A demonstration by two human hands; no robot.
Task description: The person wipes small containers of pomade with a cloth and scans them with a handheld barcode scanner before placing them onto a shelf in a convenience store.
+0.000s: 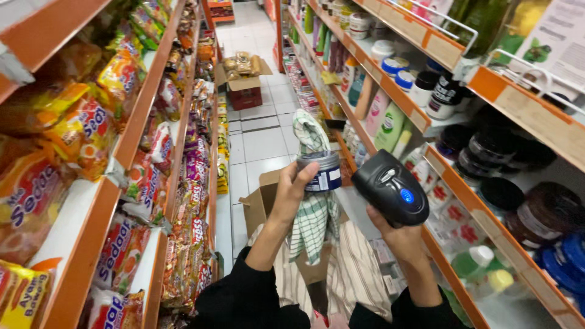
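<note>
Single head-worn view, looking down and forward along shop aisle, hands close below

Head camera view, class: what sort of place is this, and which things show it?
Most likely a small supermarket aisle: stocked shelves on both sides, snack packets on one, and a barcode scanner aimed at a jar.

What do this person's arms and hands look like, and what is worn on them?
Both arms wear black long sleeves pushed up toward the elbows, leaving the forearms bare. The left hand and the right hand are bare: no gloves. No rings, watch or bracelets show in this view.
</note>
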